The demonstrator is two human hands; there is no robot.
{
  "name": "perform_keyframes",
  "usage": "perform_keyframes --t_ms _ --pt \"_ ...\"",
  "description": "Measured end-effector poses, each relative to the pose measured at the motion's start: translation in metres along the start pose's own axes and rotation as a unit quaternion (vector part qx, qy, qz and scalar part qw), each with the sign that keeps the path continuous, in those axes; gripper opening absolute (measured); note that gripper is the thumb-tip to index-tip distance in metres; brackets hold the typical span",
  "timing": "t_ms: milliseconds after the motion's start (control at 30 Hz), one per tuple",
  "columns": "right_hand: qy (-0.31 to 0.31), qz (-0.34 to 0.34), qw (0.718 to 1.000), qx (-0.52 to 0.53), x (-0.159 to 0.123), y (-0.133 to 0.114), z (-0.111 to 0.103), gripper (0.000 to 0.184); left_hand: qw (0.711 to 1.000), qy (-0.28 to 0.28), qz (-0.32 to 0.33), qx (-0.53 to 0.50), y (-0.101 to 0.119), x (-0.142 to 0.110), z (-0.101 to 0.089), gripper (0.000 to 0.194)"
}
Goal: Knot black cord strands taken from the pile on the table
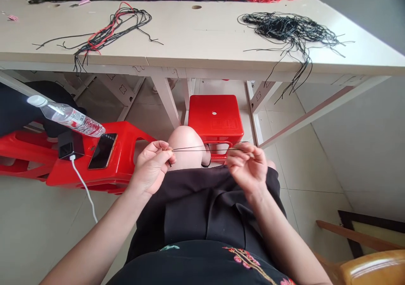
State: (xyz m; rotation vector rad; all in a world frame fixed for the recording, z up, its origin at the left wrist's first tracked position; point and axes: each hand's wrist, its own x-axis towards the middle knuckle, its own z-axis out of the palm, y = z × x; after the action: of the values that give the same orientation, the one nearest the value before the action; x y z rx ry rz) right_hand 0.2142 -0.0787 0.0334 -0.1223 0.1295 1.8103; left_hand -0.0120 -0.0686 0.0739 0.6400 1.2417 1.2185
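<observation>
Head: taut black cord (202, 149) between hands (151, 167) (247, 167)

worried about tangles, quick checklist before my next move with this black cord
1. Grip: black cord pinched by left hand and right hand: ok
2. Span: cord straight between the hands: ok
3. Clearance: cord free of the bare knee: cannot tell
4. Short tail below the left hand's fingers: free of knots: cannot tell
5. Loose black cord bundle: strands kept on the table: not ok, some hang over its edge
</observation>
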Motion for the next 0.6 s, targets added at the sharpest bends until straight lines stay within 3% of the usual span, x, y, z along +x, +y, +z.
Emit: perform_keyframes --t_ms 133,233,300,333,400,467,533,600 --pt "0.018 -0.155 0.984 -0.085 -0.005 -0.06 -0.014 0.022 1.0 0.012 0.021 0.002 0.006 0.001 -0.007 0.025" --pt "0.116 -0.233 0.936 -0.238 -0.007 -0.081 -0.022 0.014 0.999 0.005 0.03 0.016 0.01 -0.002 -0.007 0.024" --pt "0.154 -0.28 0.873 -0.369 -0.009 -0.07 -0.019 0.009 0.999 -0.006 0.028 0.026 0.011 -0.006 -0.003 0.023" --pt "0.143 -0.291 0.84 -0.435 -0.01 -0.057 -0.015 0.008 0.999 -0.012 0.027 0.033 0.01 -0.008 -0.001 0.023" --pt "0.073 -0.261 0.781 -0.563 -0.012 -0.023 -0.001 0.003 0.998 -0.022 0.027 0.045 0.01 -0.012 0.004 0.023" --pt "-0.033 -0.23 0.702 -0.674 -0.012 0.012 0.013 0.007 0.998 -0.032 0.032 0.054 0.01 -0.017 0.009 0.022" --pt "-0.119 -0.248 0.624 -0.732 -0.009 0.038 0.022 0.008 0.997 -0.043 0.033 0.057 0.01 -0.021 0.014 0.021" --pt "-0.148 -0.285 0.572 -0.755 -0.006 0.053 0.023 0.009 0.997 -0.053 0.032 0.056 0.012 -0.024 0.019 0.021"
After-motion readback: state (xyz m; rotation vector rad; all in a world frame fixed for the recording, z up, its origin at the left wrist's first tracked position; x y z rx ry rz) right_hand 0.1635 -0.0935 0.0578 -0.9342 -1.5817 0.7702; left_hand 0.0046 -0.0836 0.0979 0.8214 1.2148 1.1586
